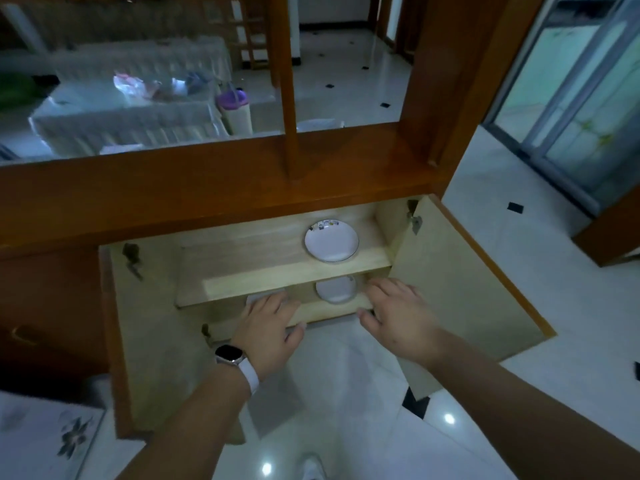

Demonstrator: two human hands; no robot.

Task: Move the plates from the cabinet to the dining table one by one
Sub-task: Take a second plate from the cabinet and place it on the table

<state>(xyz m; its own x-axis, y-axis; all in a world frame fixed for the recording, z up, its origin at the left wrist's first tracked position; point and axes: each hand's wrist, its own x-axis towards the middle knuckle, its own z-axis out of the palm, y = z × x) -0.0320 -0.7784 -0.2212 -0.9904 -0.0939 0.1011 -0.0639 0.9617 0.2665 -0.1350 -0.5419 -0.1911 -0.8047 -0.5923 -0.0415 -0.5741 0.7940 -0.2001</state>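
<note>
Plate point(335, 289) between left hand point(268, 323), right hand point(398, 315) (fingers point(381, 288) relaxed).

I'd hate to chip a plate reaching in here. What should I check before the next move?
1. Doors out of the way: left door and right door stand wide open: ok.
2. Hands free: left hand and right hand hold nothing: ok.
3. Target in reach: lower plate lies between the hands, untouched: ok.
4. Only one plate taken: pale shape at the left hand, maybe a second plate: cannot tell.
5. Bump risk: upper plate sits at its shelf's front edge, just above the reach: not ok.
</note>
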